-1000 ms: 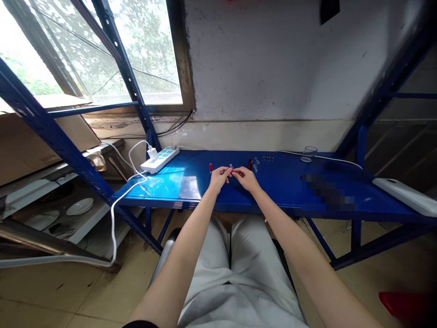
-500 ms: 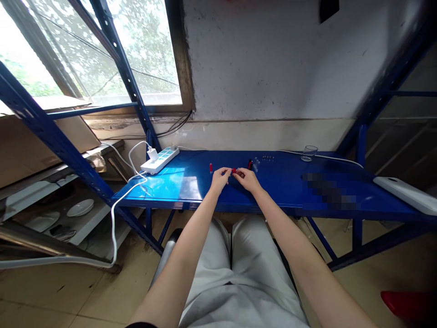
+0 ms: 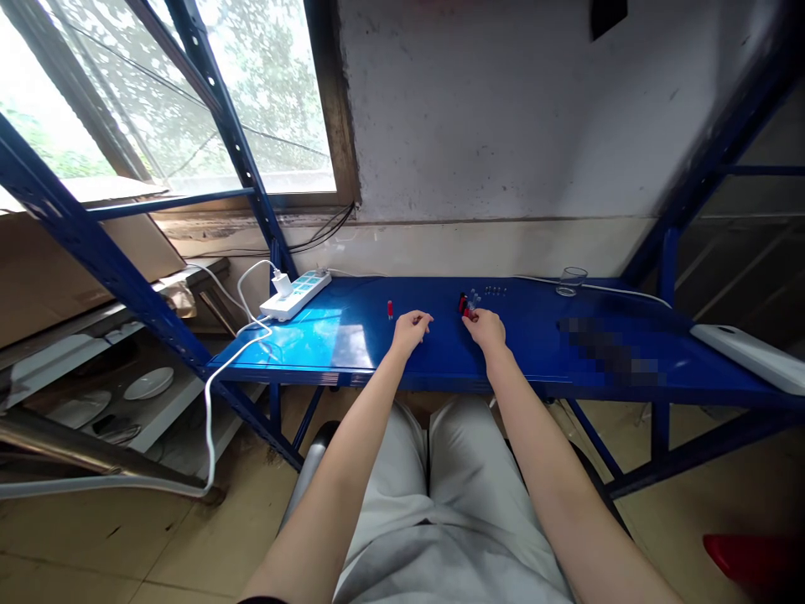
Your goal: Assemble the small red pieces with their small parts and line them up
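Glass (image 3: 570, 282) stands apart from right hand (image 3: 487, 327) by red pieces (image 3: 464, 306).

A stained white wall (image 3: 478, 109) rises behind the blue metal shelf (image 3: 352, 335) — daylight comes through a left window (image 3: 277, 101). Beige floor tiles (image 3: 126, 537) below.

Red bits (image 3: 466, 308) at the right hand (image 3: 487, 327) are too small to identify.
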Demonstrator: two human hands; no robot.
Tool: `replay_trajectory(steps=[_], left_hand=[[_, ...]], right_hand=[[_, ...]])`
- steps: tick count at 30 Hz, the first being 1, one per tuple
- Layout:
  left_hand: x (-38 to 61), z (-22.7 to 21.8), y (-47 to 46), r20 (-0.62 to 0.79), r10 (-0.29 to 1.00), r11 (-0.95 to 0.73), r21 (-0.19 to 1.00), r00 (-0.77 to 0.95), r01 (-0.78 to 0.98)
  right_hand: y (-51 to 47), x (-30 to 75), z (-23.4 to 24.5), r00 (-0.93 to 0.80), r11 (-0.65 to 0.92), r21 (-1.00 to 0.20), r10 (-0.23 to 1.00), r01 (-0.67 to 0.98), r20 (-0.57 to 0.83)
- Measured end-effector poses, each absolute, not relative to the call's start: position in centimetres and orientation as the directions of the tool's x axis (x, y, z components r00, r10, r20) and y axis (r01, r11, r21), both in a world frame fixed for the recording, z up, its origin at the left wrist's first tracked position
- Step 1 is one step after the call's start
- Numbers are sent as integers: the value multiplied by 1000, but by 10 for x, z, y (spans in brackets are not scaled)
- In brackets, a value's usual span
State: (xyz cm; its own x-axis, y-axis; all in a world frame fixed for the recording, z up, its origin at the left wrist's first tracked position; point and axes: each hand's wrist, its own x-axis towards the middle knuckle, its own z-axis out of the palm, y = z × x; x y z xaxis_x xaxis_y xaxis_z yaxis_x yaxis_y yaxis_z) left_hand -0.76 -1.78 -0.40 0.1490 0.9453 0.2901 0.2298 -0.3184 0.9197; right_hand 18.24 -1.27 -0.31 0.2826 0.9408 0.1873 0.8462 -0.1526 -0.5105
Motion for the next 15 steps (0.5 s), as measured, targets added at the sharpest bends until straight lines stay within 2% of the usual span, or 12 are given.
replay_trajectory(steps=[15], left_hand=[[-7,-3,-19,274,951,-302,922,144,243]], right_hand=[[-7,178,-2,279,-154,-486,940,860,196]])
